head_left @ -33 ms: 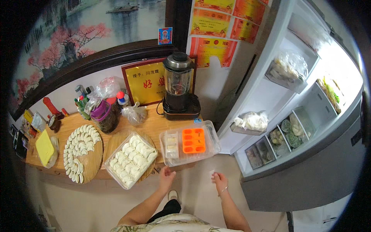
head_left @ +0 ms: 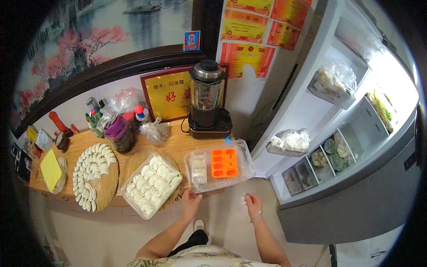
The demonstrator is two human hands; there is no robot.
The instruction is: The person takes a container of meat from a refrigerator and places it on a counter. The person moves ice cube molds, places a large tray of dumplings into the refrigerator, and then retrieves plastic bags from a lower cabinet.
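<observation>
My left hand (head_left: 191, 205) is beside the near left corner of a clear plastic tray (head_left: 244, 175), thumb and fingers slightly apart. My right hand (head_left: 254, 207) hovers over the floor in front of the tray, its fingers pinched. A tiny white bit shows at those fingertips, too small to name. In the tray lie an orange mold (head_left: 224, 163) with several cavities and a narrow translucent container (head_left: 199, 168) with pale contents. To the left, a clear box (head_left: 151, 185) full of dumplings rests partly on a round wooden board (head_left: 132, 163).
Crescent rows of dumplings (head_left: 82, 177) cover another round board (head_left: 105, 188). A yellow-lidded container (head_left: 51, 170), a purple-lidded jar (head_left: 121, 137), a knotted plastic bag (head_left: 155, 131) and a blender (head_left: 207, 100) line the wooden counter (head_left: 173, 142). At right, an open refrigerator (head_left: 284, 120) holds bagged food.
The view has shifted very slightly. My left hand is a touch nearer the tray's corner; my right hand is almost in the same place.
</observation>
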